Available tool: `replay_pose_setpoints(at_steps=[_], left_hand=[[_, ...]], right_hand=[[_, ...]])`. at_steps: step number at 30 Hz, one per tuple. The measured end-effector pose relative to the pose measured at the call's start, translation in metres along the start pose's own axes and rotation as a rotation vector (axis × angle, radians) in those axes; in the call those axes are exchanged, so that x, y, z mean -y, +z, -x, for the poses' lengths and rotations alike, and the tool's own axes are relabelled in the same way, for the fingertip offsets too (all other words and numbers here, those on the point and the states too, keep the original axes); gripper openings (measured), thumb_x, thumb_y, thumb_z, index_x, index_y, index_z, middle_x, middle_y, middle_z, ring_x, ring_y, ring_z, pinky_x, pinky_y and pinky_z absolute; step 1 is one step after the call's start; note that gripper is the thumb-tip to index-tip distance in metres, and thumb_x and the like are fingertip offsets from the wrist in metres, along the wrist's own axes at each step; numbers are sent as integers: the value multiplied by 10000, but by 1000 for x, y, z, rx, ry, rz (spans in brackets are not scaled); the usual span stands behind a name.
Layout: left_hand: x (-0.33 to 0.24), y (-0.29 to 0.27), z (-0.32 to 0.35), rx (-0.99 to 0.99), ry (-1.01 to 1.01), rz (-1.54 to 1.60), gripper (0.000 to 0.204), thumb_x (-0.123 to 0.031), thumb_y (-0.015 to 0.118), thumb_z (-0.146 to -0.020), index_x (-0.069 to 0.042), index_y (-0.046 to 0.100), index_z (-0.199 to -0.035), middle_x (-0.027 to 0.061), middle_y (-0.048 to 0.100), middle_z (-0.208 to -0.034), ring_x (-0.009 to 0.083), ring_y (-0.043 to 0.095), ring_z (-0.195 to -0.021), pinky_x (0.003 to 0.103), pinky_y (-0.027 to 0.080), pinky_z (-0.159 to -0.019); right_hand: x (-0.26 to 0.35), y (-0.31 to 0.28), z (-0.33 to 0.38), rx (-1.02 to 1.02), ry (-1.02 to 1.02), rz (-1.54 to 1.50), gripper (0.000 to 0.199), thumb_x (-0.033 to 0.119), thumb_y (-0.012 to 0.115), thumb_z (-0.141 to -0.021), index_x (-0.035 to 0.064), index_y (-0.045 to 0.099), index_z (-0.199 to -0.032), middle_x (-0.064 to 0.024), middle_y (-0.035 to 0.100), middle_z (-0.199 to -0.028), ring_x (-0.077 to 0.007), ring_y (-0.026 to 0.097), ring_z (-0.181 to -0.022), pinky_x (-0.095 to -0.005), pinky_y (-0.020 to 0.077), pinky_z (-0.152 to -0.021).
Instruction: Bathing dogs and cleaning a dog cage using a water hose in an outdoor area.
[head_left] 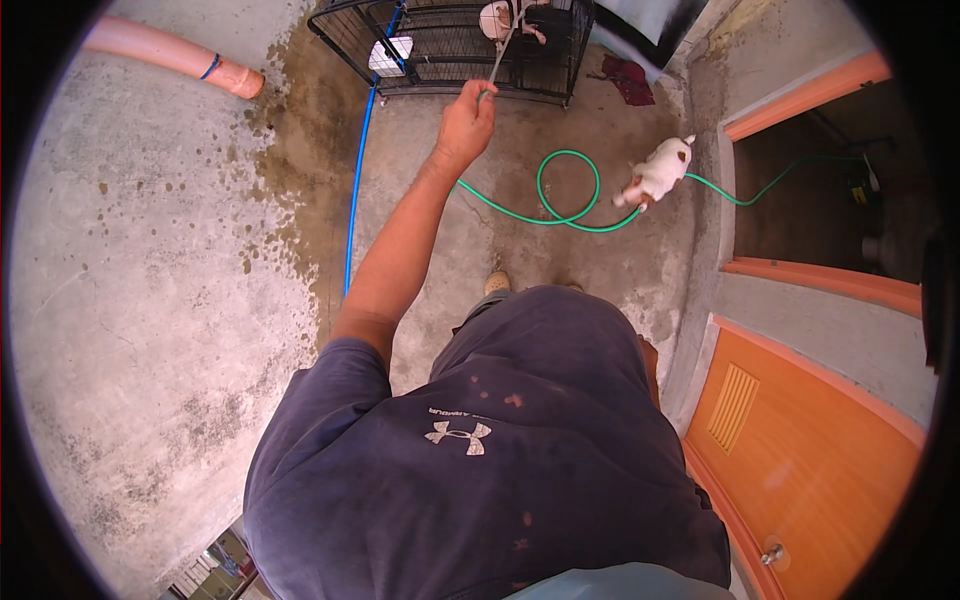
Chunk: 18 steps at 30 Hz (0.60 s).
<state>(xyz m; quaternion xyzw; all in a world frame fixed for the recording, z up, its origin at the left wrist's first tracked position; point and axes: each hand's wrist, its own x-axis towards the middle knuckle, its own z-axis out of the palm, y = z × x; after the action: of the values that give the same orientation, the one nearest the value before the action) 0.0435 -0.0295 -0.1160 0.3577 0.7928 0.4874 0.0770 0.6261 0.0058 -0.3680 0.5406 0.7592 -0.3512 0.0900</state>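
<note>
- Nearest to the camera, the dark blue short-sleeved shirt (480, 470) of the person is filling the lower middle of the view.
- From its shoulder, the left hand (466, 122) is reaching forward and up, with the fingers (484, 97) clamped together around the end of the thin green garden hose (560, 205).
- This hose is lying on the wet grey concrete floor (150, 300); from the fist it is running back and to the right, making one loop and then going on toward the open doorway (830, 190).
- A thin stream of water (503, 48) is leaving the fist straight ahead, along the line of the arm, into the black wire cage (450, 50).
- The cage is standing just beyond the hand, not touching it.
- A small white and brown dog (658, 172) is standing on the hose, to the right.
- The right hand is not showing, so its fingers I cannot tell.
</note>
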Motion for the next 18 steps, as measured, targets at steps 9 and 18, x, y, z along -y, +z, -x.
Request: replay_pose_setpoints(at_steps=[9, 18], left_hand=[[14, -12, 11, -18, -77, -31, 179, -208, 491, -920, -118, 564, -1057, 186, 598, -648, 384, 623, -660, 455, 473, -629], [16, -15, 16, -37, -63, -39, 161, -222, 502, -923, -130, 567, -1039, 176, 599, -652, 384, 623, -659, 460, 471, -624]], right_hand=[[0, -4, -7, 32, -52, 59, 497, 350, 360, -967, -8, 688, -862, -146, 709, -819, -248, 684, -757, -354, 492, -784], [19, -12, -12, 47, 54, -147, 453, 312, 346, -968, 7, 661, -858, -155, 698, -833, -262, 679, -766, -371, 499, -766]])
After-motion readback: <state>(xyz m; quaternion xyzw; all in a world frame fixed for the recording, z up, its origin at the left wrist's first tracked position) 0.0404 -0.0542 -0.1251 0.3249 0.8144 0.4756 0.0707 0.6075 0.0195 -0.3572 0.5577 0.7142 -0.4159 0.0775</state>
